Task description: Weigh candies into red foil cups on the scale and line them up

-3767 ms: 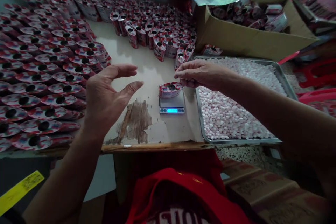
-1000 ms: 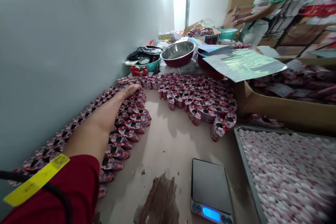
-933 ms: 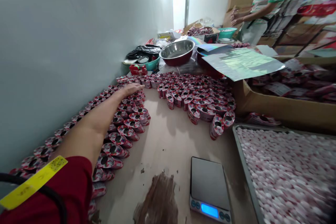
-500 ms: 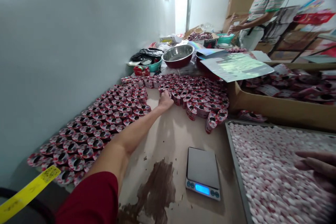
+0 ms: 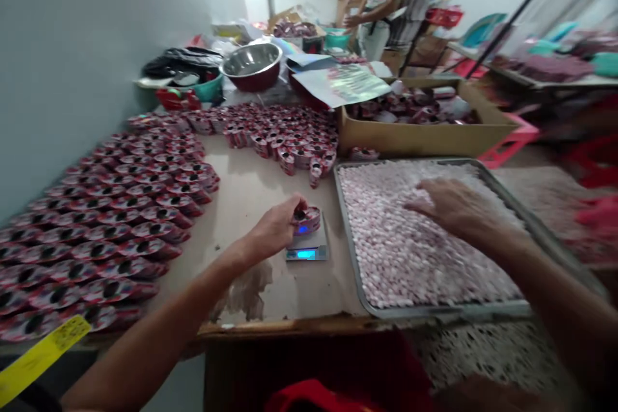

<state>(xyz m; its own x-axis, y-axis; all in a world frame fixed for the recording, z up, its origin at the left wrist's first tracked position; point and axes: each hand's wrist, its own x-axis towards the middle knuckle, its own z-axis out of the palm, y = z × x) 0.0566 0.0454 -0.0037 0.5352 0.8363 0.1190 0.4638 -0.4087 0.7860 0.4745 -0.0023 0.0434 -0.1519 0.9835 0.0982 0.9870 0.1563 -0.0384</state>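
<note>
My left hand (image 5: 277,226) is closed around a small red-and-white printed container (image 5: 311,221) with a dark round opening on top. It holds the container upright at the digital scale (image 5: 306,253), whose display glows blue; whether the base touches the weighing plate I cannot tell. Over a metal tray (image 5: 358,273) of small white and pinkish oval pieces (image 5: 400,257), perhaps sweets, hovers my right hand (image 5: 449,205). Its fingers point left and are apart, somewhat blurred, with nothing visible in them.
Rows of similar printed containers (image 5: 111,232) cover the table's left side, with more (image 5: 290,125) toward the back. Behind the tray stands a cardboard box (image 5: 420,138) of them. A steel bowl (image 5: 253,64) sits farther back. A person (image 5: 381,3) stands beyond the table.
My left hand has drawn back from the far group of containers to the scale, bringing one along. My right hand now shows fully above the tray. The view has swung right.
</note>
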